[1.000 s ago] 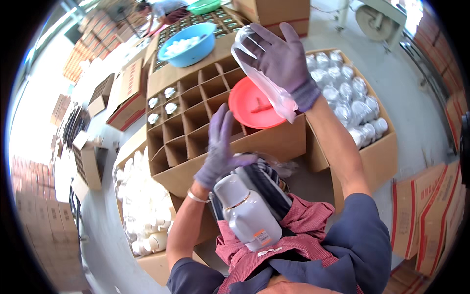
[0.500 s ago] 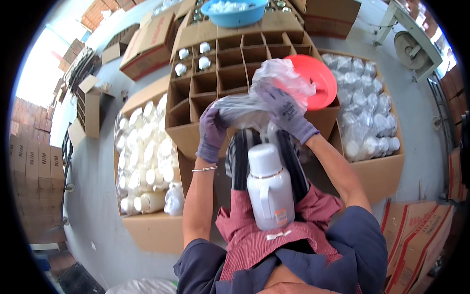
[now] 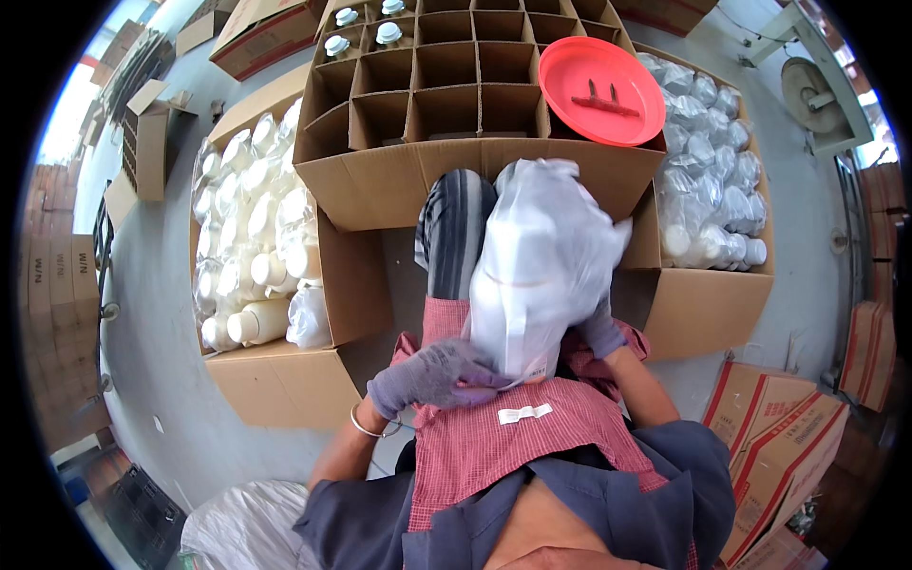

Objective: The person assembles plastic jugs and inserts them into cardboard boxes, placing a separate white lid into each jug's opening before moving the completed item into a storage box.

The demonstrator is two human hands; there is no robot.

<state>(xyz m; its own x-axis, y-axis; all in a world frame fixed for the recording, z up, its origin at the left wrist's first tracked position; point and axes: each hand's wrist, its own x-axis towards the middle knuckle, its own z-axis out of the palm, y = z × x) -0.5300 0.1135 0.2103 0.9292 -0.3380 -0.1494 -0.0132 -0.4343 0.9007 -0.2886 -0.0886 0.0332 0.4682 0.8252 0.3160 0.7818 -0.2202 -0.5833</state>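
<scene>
A white vacuum flask (image 3: 513, 328) lies along my lap under a clear plastic bag (image 3: 556, 223), which is drawn over it and bunches loosely beyond its top. My left hand (image 3: 442, 376), in a grey-purple glove, is at the flask's lower left with its fingers closed on the bag's edge. On the other side, my right hand (image 3: 600, 330), gloved alike, presses close to the bagged flask; its fingers are hidden behind the plastic.
Ahead stands a divided cardboard carton (image 3: 446, 114) with several bottles (image 3: 389, 34) at its far left. A red basin (image 3: 608, 71) rests on its right corner. Cartons of wrapped cream flasks (image 3: 256, 228) and clear-wrapped items (image 3: 712, 180) flank me. Flattened boxes (image 3: 774, 446) lie lower right.
The plastic bag, earlier held up over the carton, now covers the flask. Both my hands have come down toward my lap, one on each side. The view has tilted downward.
</scene>
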